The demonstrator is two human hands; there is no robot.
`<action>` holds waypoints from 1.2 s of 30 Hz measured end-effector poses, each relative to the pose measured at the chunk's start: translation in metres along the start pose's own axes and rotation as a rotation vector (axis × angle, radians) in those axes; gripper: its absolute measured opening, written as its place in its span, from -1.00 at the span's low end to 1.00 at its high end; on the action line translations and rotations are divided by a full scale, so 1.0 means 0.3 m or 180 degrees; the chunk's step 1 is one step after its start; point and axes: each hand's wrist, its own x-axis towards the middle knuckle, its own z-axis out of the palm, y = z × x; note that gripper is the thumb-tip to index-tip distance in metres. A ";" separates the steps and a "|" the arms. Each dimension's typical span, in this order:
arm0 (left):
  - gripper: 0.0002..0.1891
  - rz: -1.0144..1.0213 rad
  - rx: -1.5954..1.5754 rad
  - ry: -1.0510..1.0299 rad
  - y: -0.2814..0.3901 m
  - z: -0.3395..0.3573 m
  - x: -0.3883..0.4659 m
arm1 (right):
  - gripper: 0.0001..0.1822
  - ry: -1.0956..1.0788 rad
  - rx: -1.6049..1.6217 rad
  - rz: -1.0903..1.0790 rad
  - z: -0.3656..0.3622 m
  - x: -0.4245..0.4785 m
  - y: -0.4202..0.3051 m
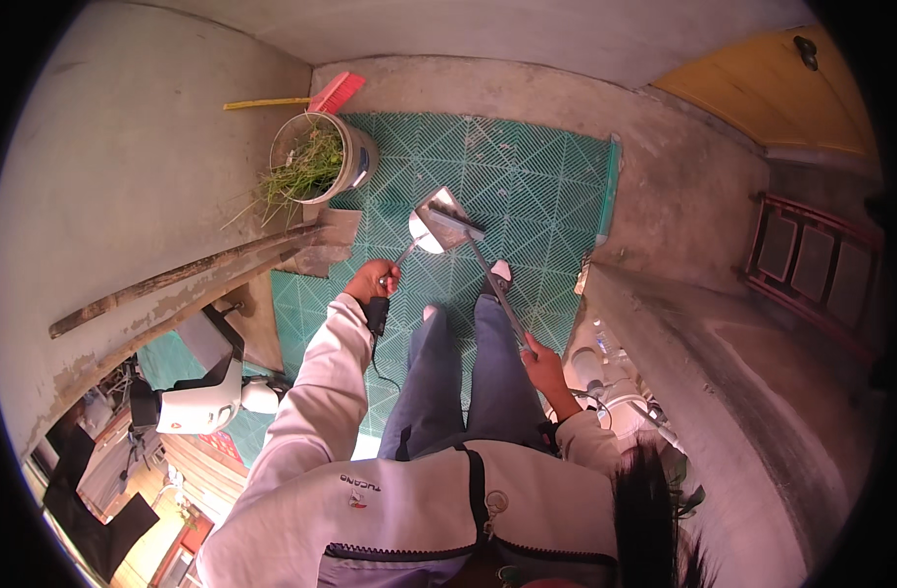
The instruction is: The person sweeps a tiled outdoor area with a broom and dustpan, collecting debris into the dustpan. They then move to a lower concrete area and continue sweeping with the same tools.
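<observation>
A long-handled metal dustpan (439, 229) is held low over the green patterned mat (536, 191), with my left hand (377, 279) closed around its handle. A brush or squeegee with a narrow head (455, 224) lies across the dustpan's pan, its dark edge over the metal. My right hand (544, 364) grips the upper end of that tool's grey handle. Whether the pan touches the mat I cannot tell. My feet stand just on the near side of the two tool heads.
A bucket (360, 158) full of cut grass stands at the left wall, beside a red-bristled broom head (336, 92). A wooden pole (176, 279) slants along the left. Concrete ledge (683, 345) and pipes (591, 367) are on the right. A yellow door (771, 95) is at upper right.
</observation>
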 end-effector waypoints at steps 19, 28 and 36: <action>-0.80 0.0243 -0.0347 0.0030 -0.033 -0.059 0.029 | -0.41 -0.0750 0.1712 0.1122 -0.155 0.046 -0.236; -0.80 0.0581 -0.0394 -0.0008 0.033 -0.016 -0.050 | -0.47 -0.0565 0.2094 0.0724 -0.308 0.466 -0.781; -0.89 0.0779 -0.0588 0.0111 0.114 0.091 -0.156 | -0.61 -0.1420 0.3210 0.1262 -0.254 1.231 -1.117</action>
